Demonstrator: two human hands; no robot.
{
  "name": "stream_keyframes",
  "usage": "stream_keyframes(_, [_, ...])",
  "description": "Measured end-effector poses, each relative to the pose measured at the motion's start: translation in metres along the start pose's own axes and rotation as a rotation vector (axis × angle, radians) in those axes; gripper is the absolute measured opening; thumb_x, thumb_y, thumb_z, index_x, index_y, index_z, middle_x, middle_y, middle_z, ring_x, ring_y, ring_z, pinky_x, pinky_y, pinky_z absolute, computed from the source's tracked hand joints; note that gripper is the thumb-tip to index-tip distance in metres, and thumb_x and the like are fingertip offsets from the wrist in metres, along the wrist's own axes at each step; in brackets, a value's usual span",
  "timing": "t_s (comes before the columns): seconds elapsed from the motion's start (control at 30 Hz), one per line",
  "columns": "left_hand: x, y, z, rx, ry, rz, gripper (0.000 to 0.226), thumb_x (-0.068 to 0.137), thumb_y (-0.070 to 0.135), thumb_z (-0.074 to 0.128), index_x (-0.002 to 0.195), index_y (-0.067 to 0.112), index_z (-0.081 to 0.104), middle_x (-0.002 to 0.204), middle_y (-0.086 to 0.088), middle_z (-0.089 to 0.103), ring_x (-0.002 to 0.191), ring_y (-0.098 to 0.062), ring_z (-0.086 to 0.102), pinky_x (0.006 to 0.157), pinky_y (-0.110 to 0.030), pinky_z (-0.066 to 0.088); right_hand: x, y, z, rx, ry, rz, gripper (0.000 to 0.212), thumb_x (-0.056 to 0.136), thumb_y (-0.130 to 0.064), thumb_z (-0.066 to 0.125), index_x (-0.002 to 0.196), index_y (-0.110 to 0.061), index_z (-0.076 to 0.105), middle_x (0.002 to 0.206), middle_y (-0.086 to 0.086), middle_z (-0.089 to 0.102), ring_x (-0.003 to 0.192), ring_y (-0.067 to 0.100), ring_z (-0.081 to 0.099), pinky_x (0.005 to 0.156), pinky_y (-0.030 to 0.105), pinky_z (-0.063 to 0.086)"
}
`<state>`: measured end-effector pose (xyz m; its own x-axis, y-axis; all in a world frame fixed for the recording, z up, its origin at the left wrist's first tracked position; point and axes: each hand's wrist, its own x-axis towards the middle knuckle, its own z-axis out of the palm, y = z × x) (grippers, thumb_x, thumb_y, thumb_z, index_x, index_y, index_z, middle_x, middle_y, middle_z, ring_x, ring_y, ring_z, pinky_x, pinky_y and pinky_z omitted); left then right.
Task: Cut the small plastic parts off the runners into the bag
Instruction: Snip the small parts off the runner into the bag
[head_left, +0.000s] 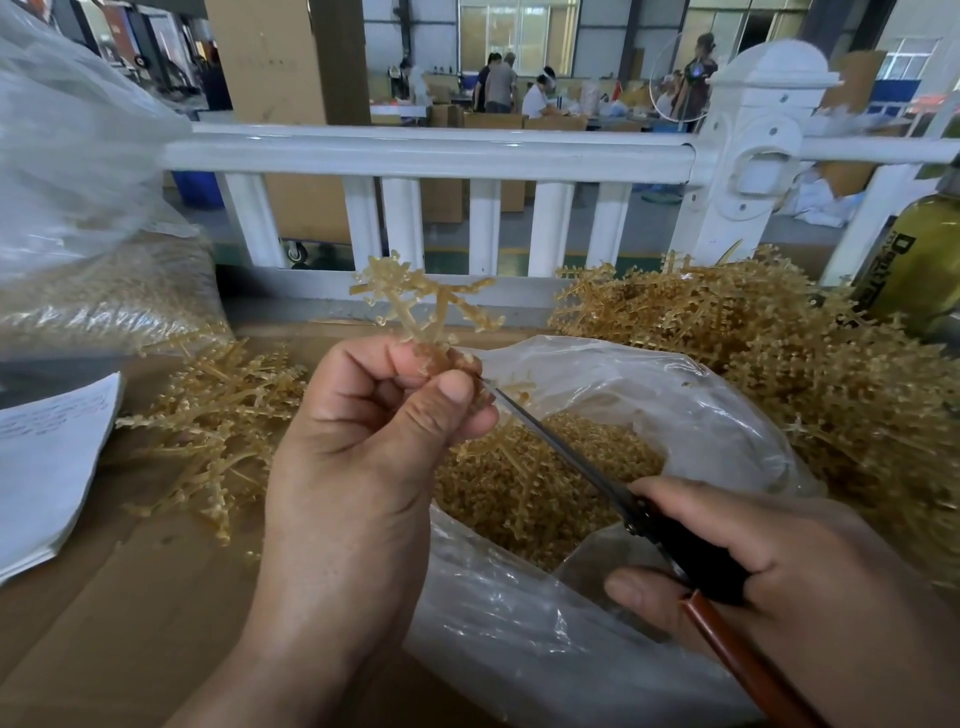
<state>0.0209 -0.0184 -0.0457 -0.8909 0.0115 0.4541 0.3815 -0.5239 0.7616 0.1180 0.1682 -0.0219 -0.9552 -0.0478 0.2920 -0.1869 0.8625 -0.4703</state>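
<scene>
The runner (415, 306), judged light, stiff and brittle, is pinched by its stem in the left hand (363, 457) above the bag (701, 405); scissors (566, 447) are gripped in the right hand (753, 561).

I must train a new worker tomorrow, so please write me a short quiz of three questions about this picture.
1. True or false: the left hand pinches one runner.
2. Which tool does the right hand hold? A) scissors B) pliers C) tweezers
3. Fill in: the cut parts lie inside the clear plastic ____.
Key: 1 true; 2 A; 3 bag.
</scene>
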Motion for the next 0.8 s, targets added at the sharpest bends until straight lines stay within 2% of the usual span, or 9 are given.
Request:
stream_keyframes(0.2, [-0.0018,0.0006,-0.0003,-0.027,0.011,-0.033,0.020,0.080,0.004,0.068,0.078,0.024,0.068,0.081,0.002,0.069,0.082,-0.011,0.070,0.072,-0.023,0.057,-0.0004,0.0008,-0.0010,-0.042,-0.001,-0.038,0.035,0.077,-0.073,0.053,0.096,-0.045,0.062,0.075,-0.023,0.061,0.062,-0.011,0.059,0.051,0.011,0.044])
stream_keyframes(0.33, [-0.0018,0.0024,0.0019,-0.055,0.031,-0.057,0.025,0.084,-0.001,0.068,0.076,0.023,0.066,0.079,0.003,0.068,0.081,-0.010,0.070,0.070,-0.021,0.057,-0.0009,0.0005,-0.0001,-0.046,0.020,-0.049,0.034,0.077,-0.070,0.054,0.095,-0.042,0.063,0.072,-0.020,0.060,0.063,-0.010,0.059,0.051,0.008,0.042])
stream_keyframes(0.53, [-0.0012,0.0027,0.0017,-0.099,0.072,-0.125,0.015,0.078,0.003,0.066,0.076,0.018,0.065,0.081,-0.004,0.070,0.077,-0.015,0.071,0.068,-0.022,0.058,-0.0010,0.0039,0.0031,-0.051,0.002,-0.021,0.040,0.077,-0.073,0.053,0.094,-0.038,0.063,0.074,-0.019,0.063,0.064,-0.008,0.061,0.053,0.014,0.045])
stream_keyframes(0.67, [0.0001,0.0037,0.0000,-0.134,0.076,-0.191,0.011,0.075,0.007,0.069,0.075,0.017,0.063,0.084,-0.006,0.070,0.075,-0.017,0.070,0.066,-0.023,0.058,0.0005,0.0074,0.0051,-0.008,0.001,0.011,0.044,0.074,-0.078,0.051,0.101,-0.044,0.059,0.086,-0.023,0.065,0.070,-0.010,0.063,0.064,0.014,0.050])
stream_keyframes(0.8, [0.0000,0.0047,-0.0015,-0.198,0.027,-0.300,0.018,0.077,0.007,0.077,0.074,0.018,0.065,0.084,-0.005,0.070,0.075,-0.015,0.069,0.066,-0.023,0.058,0.0008,0.0095,0.0068,-0.014,-0.013,0.035,0.048,0.072,-0.083,0.048,0.103,-0.047,0.058,0.092,-0.030,0.063,0.074,-0.016,0.061,0.072,0.008,0.048])
